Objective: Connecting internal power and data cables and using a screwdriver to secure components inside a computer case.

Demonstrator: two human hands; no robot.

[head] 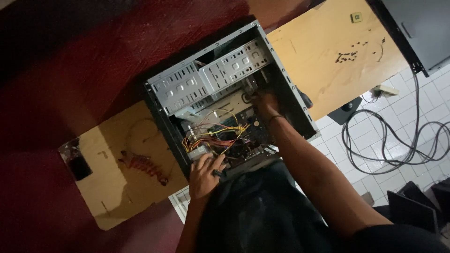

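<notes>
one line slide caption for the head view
Left hand at the open computer case's edge, right hand deep inside.

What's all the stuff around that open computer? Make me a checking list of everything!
Surface: light wooden tabletop, scuffed, in dim light.
Job's things: open computer case lying on its side, metal drive bays at the far end.
Clutter: red ribbed part left of the case; small square chip; scattered small dark bits, perhaps screws.
Hands: left hand rests on the case's near edge; right hand reaches deep inside. Whether either grips something is unclear.
Cables: bundle of yellow, red and orange wires inside; black cables looped on the floor.
Surroundings: white tiled floor; dark red wall.
</notes>
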